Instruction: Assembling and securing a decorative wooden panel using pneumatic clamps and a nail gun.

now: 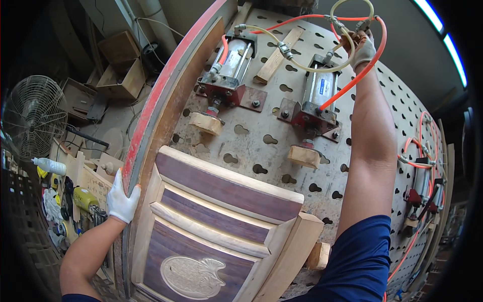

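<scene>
My left hand (122,198), in a white glove with bare fingertips, grips the red-edged rail (151,108) at the bench's left side, thumb on the inner face. My right hand (363,46), gloved the same way, reaches far up, its fingers closed round a small air valve (363,24) among the hoses; the fingers partly hide it. Below lies a framed wooden panel (211,194) with dark inset boards and a carved light fruit-like motif (193,277). Two air cylinders (234,63) (321,93) stand above it, their wooden pressing blocks (205,123) (304,156) apart from the panel.
The bench top (246,146) is a metal plate with keyhole slots. Orange hose (365,75) loops near my right arm. A loose wood strip (278,55) lies between the cylinders. To the left are a fan (34,116), a bottle (49,165) and a green power tool (86,200). More cylinders (418,183) sit right.
</scene>
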Available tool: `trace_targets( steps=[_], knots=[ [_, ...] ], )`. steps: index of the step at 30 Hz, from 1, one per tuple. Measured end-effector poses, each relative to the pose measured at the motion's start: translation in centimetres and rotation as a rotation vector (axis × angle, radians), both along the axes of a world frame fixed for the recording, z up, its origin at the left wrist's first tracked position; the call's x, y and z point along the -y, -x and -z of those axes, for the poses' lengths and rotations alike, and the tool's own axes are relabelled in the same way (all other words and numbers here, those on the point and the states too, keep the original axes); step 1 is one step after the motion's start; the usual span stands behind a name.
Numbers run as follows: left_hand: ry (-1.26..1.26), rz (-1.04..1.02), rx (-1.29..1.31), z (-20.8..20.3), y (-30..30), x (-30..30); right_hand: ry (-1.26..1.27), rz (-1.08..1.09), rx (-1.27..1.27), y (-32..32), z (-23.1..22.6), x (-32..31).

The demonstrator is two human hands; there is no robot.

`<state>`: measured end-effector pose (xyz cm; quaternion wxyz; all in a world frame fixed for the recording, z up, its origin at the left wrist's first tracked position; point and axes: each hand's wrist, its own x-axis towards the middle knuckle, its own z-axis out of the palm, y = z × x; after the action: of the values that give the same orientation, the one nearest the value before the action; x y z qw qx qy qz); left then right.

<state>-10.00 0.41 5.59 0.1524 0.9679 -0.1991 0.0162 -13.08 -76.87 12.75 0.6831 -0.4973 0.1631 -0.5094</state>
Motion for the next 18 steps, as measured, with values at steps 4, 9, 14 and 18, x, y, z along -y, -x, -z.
trace_targets(
  steps=[4,9,14,18],
  knots=[
    [0.003,-0.004,-0.015,-0.1,0.1,0.0,0.086,0.005,0.001,-0.1,-0.5,0.7],
    [0.008,-0.012,-0.021,-0.3,0.5,0.1,0.125,0.095,-0.093,1.4,-1.6,-2.0],
    [0.022,0.009,-0.013,-0.4,0.3,0.5,0.1,0.158,-0.103,3.8,-4.0,-5.9],
    [0.015,-0.013,-0.019,-0.7,0.3,0.6,0.021,0.159,-0.14,4.3,-5.1,-6.6]
  ],
)
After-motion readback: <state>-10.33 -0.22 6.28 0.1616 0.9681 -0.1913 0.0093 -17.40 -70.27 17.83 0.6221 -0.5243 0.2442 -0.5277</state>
